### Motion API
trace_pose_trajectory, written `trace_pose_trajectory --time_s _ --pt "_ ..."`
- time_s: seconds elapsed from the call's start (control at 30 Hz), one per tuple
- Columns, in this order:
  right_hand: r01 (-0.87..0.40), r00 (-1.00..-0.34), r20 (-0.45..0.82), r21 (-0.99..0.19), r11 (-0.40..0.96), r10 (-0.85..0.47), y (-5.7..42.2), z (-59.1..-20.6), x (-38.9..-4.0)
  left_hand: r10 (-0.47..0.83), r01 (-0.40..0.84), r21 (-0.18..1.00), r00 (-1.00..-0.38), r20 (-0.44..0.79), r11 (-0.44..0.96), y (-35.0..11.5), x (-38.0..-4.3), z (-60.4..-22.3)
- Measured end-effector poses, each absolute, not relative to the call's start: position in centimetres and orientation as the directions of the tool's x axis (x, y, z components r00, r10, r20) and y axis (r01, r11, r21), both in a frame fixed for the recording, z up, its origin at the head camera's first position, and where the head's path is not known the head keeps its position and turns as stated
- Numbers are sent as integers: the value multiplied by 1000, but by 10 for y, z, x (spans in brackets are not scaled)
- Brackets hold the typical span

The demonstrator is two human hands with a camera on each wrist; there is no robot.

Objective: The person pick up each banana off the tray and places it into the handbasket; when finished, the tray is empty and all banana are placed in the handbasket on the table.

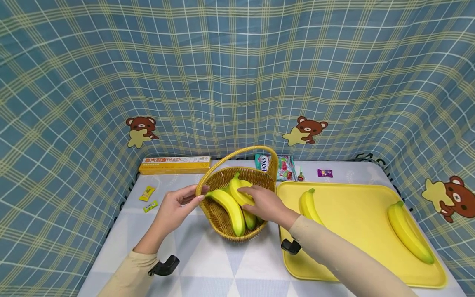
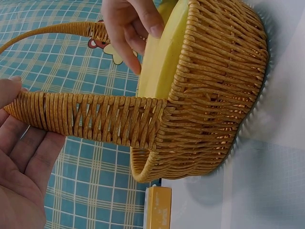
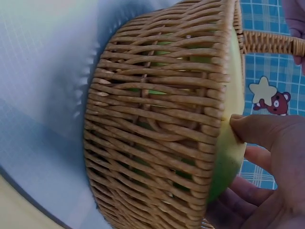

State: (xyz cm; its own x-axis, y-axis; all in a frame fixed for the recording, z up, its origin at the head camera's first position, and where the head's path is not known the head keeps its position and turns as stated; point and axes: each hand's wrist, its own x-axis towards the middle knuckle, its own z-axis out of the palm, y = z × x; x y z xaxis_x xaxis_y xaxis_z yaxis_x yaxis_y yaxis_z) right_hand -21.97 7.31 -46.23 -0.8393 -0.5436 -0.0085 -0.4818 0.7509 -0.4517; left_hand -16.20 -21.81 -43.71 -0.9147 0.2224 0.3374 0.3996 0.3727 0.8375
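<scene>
A brown wicker basket [image 1: 216,215] with a tall arched handle stands on the table and holds several yellow bananas. On its left side, my left hand [image 1: 176,208] grips the lower part of the handle [image 2: 95,117] between thumb and fingers. My right hand [image 1: 265,204] reaches over the basket's right rim and holds a banana [image 1: 239,190] lying on top of the others. In the right wrist view its thumb presses the near side of the banana [image 3: 232,143], while the other fingers go round behind. Another banana [image 1: 229,205] lies in front, its stem pointing toward my left hand.
A yellow tray [image 1: 352,231] on the right bears two bananas, one [image 1: 309,206] partly behind my right forearm, another [image 1: 408,233] by the far edge. Behind the basket are a pasta box [image 1: 174,166], a candy bag [image 1: 285,168] and a purple wrapper [image 1: 325,173]. Small yellow candies [image 1: 147,193] lie left.
</scene>
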Motion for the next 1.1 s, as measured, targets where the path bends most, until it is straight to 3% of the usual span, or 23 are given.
trace_pose_trajectory --time_s 0.67,1.1 --pt "-464 -836 -30 -493 736 -547 74 -466 -221 215 400 833 -915 340 382 -218 -162 -437" --pt "-461 -848 23 -526 715 -529 94 -457 -210 223 403 834 -913 340 377 -218 -161 -436"
